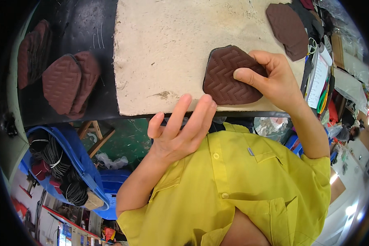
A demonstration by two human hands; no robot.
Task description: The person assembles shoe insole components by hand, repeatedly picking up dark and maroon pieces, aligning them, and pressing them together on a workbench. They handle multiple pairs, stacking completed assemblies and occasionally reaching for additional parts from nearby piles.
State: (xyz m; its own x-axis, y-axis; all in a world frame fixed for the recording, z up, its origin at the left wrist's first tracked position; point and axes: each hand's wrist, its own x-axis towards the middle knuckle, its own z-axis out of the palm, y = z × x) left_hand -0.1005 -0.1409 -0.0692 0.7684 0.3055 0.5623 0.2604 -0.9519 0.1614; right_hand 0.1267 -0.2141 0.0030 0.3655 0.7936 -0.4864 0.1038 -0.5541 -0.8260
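Observation:
A dark brown quilted pad (229,76) with zigzag stitching and a black edge is pinched in my right hand (274,80), thumb on top, above the near part of a pale board (160,49). My left hand (184,129) hovers at the board's near edge, fingers spread and holding nothing, close to the pad's lower left corner. More such brown pads (63,84) lie overlapped on the black table at the left. Behind them, at the far left, stands a stack of pads (33,53). Further pieces (287,28) lie at the board's far right corner.
Below the table on the left is a blue bin (76,147) filled with bundled black and dark red material. Papers (319,76) and green-handled scissors (324,98) sit past the board's right edge. A wooden stool (96,135) stands on the green floor under the table.

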